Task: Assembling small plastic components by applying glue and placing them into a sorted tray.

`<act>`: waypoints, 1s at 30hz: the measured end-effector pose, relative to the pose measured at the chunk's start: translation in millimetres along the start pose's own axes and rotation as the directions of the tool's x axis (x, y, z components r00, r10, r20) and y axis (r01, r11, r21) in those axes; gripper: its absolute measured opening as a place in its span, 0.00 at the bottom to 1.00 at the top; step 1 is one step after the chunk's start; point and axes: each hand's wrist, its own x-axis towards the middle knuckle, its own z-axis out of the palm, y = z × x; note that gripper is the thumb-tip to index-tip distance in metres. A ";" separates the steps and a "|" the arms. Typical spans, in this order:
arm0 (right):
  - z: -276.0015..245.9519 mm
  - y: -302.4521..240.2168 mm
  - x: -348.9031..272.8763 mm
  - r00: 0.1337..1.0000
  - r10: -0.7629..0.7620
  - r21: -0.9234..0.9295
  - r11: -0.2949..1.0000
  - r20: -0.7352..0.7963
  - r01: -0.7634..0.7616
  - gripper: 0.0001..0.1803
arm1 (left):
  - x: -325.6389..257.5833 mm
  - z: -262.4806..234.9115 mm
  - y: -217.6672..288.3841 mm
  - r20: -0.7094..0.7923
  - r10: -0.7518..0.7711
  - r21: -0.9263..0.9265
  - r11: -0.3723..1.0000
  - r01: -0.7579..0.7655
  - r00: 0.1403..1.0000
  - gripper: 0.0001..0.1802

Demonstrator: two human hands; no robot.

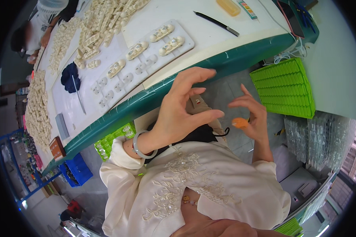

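Note:
My left hand [174, 108] is raised over my lap near the table's edge, with fingers curved and apart and nothing in it. My right hand [255, 116] hovers to its right, also empty, its fingers spread; an orange cover [240, 123] sits on its thumb. Beyond my left hand, on the table, lies a white fixture plate [184, 31] with rows of raised holders. Several cream oval pieces [137, 50] with small shiny bits rest on some holders; other holders are bare. Metal tweezers [78, 96] lean on a dark blue clump [70, 77] left of the plate.
Large piles of cream pieces [101, 23] cover the far and left table. A black pen [216, 23], a yellow block [228, 7] and a phone [290, 19] lie at the back right. Green trays [283, 89] stand right of the table. Another person's hand [46, 38] works at far left.

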 end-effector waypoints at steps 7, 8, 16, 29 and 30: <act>1.6 9.3 2.1 0.999 -0.015 0.134 0.991 0.040 0.010 0.13 | -40.3 -67.9 70.5 0.140 0.706 -0.549 0.639 -0.539 0.694 0.27; 6.1 6.1 10.5 0.992 -0.067 0.179 0.983 0.105 0.047 0.13 | -45.1 -57.6 106.3 0.078 0.810 -0.607 0.501 -0.616 0.581 0.26; 19.6 2.1 24.6 0.975 -0.103 0.177 0.982 0.195 0.068 0.13 | -140.5 -103.4 151.3 -0.255 0.886 -0.096 -0.421 -0.902 -0.386 0.10; 19.2 0.5 21.2 0.978 -0.037 0.157 0.988 0.207 0.004 0.13 | -199.4 -153.5 150.0 -0.155 0.558 0.379 -0.729 -0.570 -0.816 0.16; 17.0 7.0 19.6 0.973 -0.054 0.206 0.979 0.223 0.007 0.13 | -144.3 -109.3 156.2 -0.084 0.561 0.400 -0.738 -0.543 -0.824 0.16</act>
